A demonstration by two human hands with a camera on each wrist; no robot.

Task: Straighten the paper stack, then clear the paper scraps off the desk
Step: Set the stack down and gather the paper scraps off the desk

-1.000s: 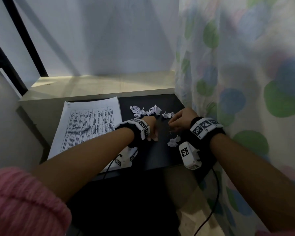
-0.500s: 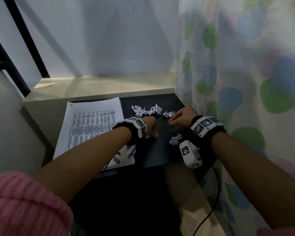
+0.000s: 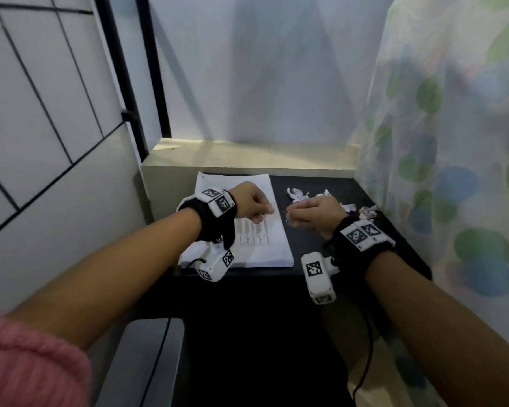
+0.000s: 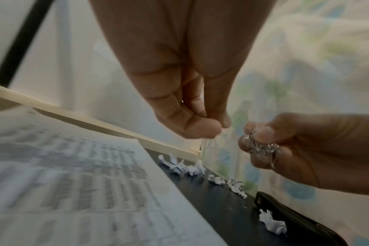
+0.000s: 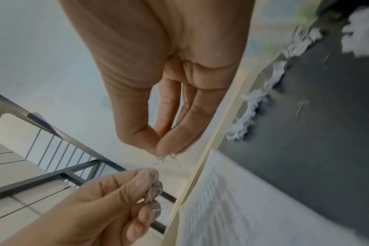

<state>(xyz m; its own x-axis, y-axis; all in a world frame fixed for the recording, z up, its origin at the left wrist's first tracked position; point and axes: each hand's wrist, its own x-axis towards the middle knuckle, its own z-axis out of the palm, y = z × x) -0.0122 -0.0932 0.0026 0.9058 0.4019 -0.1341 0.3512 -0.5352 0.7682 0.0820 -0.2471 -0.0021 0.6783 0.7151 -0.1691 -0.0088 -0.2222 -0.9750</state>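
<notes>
Both hands (image 3: pixel 282 210) pinch thin staples (image 4: pixel 260 146), raised.

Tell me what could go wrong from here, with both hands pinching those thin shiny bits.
1. The thin shiny bits stick out loosely from the right hand and left hand; some could drop onto the paper stack or dark desk.
2. With both hands occupied, a wrist might brush the paper scraps under the curtain.
</notes>
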